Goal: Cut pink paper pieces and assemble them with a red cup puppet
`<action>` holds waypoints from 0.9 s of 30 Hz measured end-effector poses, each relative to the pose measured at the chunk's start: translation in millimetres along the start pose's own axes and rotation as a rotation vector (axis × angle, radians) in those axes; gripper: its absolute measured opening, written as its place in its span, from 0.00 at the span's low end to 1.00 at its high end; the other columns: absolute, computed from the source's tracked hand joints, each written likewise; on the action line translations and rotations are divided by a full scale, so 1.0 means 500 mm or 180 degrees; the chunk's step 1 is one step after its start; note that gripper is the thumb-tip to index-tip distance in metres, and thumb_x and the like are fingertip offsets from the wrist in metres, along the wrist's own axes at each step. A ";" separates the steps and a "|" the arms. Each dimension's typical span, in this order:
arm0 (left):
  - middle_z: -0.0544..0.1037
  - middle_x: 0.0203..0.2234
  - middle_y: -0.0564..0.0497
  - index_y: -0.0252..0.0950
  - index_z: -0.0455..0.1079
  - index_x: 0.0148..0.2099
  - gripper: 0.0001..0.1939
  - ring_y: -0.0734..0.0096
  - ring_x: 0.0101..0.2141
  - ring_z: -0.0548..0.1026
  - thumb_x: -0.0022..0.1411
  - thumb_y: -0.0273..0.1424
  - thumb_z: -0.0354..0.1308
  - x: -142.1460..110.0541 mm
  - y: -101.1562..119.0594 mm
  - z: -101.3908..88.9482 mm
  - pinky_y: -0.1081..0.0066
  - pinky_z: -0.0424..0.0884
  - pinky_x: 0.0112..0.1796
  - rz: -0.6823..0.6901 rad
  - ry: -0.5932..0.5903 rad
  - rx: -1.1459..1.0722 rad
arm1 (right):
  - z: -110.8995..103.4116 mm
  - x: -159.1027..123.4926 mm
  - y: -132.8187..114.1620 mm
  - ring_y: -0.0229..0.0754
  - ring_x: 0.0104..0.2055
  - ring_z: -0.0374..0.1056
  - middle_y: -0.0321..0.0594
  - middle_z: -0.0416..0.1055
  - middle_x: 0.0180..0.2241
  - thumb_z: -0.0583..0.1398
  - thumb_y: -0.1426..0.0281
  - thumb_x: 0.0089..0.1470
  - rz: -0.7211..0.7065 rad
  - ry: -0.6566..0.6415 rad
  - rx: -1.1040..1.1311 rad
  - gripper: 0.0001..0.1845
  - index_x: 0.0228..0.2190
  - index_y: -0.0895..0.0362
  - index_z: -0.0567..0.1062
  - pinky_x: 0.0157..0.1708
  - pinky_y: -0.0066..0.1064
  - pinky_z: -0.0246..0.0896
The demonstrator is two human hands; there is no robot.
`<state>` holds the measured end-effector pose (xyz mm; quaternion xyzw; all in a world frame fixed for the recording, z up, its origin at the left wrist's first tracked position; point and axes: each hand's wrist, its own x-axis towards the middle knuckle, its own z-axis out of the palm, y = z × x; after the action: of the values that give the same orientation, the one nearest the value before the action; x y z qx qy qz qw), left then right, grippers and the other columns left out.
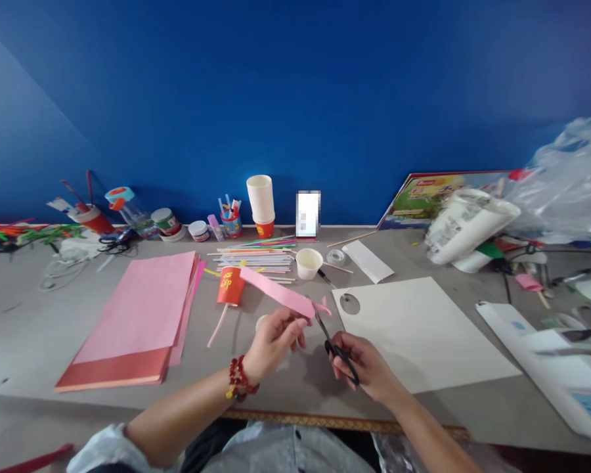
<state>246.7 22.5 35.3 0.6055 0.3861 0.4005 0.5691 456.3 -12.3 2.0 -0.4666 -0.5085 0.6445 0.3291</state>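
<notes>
My left hand is closed on a strip of pink paper, which slants up and away to the left. My right hand grips a pair of scissors by the black handles. The blades reach the strip's right end, where a small curled pink piece hangs at the cut. Behind the strip's far end is a red paper cup with a pale pink stick running down from it. Partly hidden behind my left hand is a small whitish round thing.
Pink and red paper sheets lie at left, and a white sheet with a round hole at right. Thin sticks, a white paper cup and a tape roll are behind. Stacked cups stand by the blue wall.
</notes>
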 end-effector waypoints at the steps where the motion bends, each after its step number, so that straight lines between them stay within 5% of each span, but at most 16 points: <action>1: 0.75 0.24 0.50 0.32 0.72 0.41 0.18 0.74 0.22 0.71 0.67 0.44 0.52 0.006 0.000 0.004 0.75 0.67 0.24 0.0018 0.0141 -0.0199 | 0.005 -0.001 0.001 0.29 0.16 0.55 0.31 0.65 0.19 0.64 0.43 0.44 -0.0023 -0.0024 0.0024 0.30 0.26 0.56 0.64 0.13 0.20 0.50; 10: 0.78 0.28 0.46 0.30 0.73 0.36 0.18 0.72 0.26 0.75 0.65 0.42 0.56 0.030 0.017 0.000 0.73 0.70 0.29 0.0148 0.0270 -0.0672 | 0.017 -0.009 0.001 0.28 0.16 0.54 0.31 0.65 0.19 0.64 0.46 0.47 -0.0131 -0.0072 0.0067 0.27 0.25 0.56 0.64 0.13 0.20 0.50; 27: 0.76 0.28 0.47 0.31 0.72 0.34 0.17 0.74 0.25 0.74 0.66 0.40 0.55 0.045 0.039 -0.038 0.75 0.70 0.28 0.0056 -0.0115 -0.0168 | 0.015 -0.009 -0.010 0.28 0.16 0.55 0.30 0.64 0.18 0.63 0.44 0.46 -0.0012 -0.0122 -0.0075 0.28 0.25 0.56 0.64 0.12 0.19 0.50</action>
<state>237.8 49.6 56.6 0.6007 0.3597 0.4045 0.5883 450.5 -17.8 8.3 -0.4572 -0.5232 0.6466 0.3149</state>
